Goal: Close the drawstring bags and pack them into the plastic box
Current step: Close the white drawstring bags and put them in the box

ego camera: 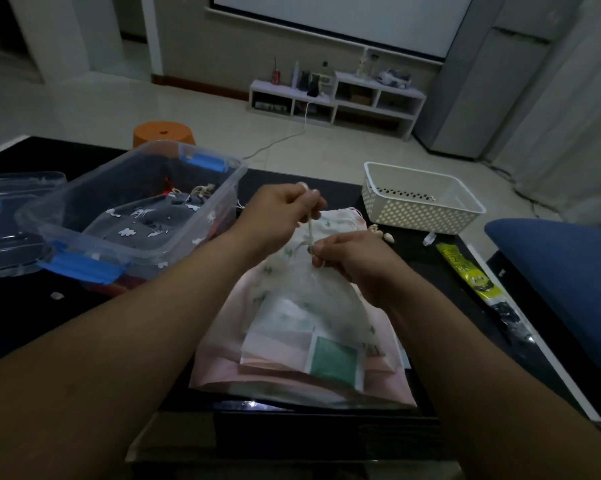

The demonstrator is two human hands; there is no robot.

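1. A translucent white drawstring bag (302,299), printed with small green shapes, lies in the middle of the dark tabletop (32,323). It rests on top of a pink bag (219,358), directly in front of the person.
2. The left hand (278,209) pinches the pale cord (310,226) in its fingers and holds it up taut. The right hand (358,265) has its fingers curled around the bag's gathered neck.
3. Handling, as a judgement: the bag looks thin, soft and light, and likely to crumple or slide. Flat packets show through it. The neck and cord suit closing it; a hand under the body would suit lifting it.
4. The clear plastic box (67,216), with blue clasps, stands open nearby on the left. A grey bag (143,220) with white prints lies inside it.
5. Writing: a green packet (465,271) near the right edge bears printed characters, too blurred to read. No brand is legible anywhere.
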